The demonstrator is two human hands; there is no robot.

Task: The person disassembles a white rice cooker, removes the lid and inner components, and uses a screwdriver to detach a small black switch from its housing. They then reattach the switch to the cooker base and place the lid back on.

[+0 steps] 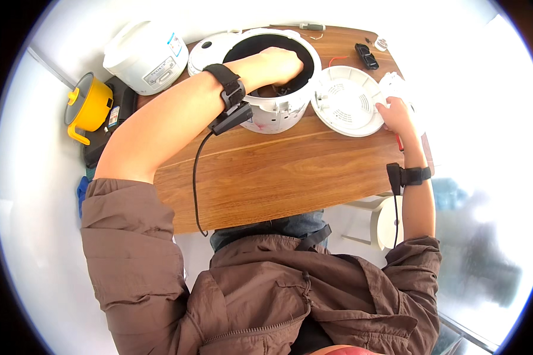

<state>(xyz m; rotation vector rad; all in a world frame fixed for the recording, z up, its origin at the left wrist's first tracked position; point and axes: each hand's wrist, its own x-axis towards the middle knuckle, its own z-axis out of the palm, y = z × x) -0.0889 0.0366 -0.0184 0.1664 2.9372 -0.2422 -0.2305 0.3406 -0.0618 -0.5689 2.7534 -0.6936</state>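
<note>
Left hand (281, 65) is reaching down through the open top of the white cooker body (275, 121), wrist crossing over the left rim; fingertips are hiding inside, so can't tell if they're gripping anything. Body is standing upright near the far edge of the wooden surface (260, 171): long axis running vertical, open end pointing up, slotted latch area on the outer wall facing the person. Some dark parts and wiring are showing below the hand, too obscured to identify. Right hand (397, 115) is grasping the right rim of the white round plate (352, 103), just right of the body. Plate is round, so no long axis; ribbed, vented face is pointing up. White lid (204, 56) is sitting just beside the body at its left; can't tell if they're joined. Second white cooker (151, 62) is standing farther left, yellow pot (95, 106) beyond it, its handle pointing toward the person. Screwdriver (312, 26) is lying behind the body, its handle pointing right. Black tray (366, 57) is resting behind the plate, long axis running roughly front to back, slightly slanted.
</note>
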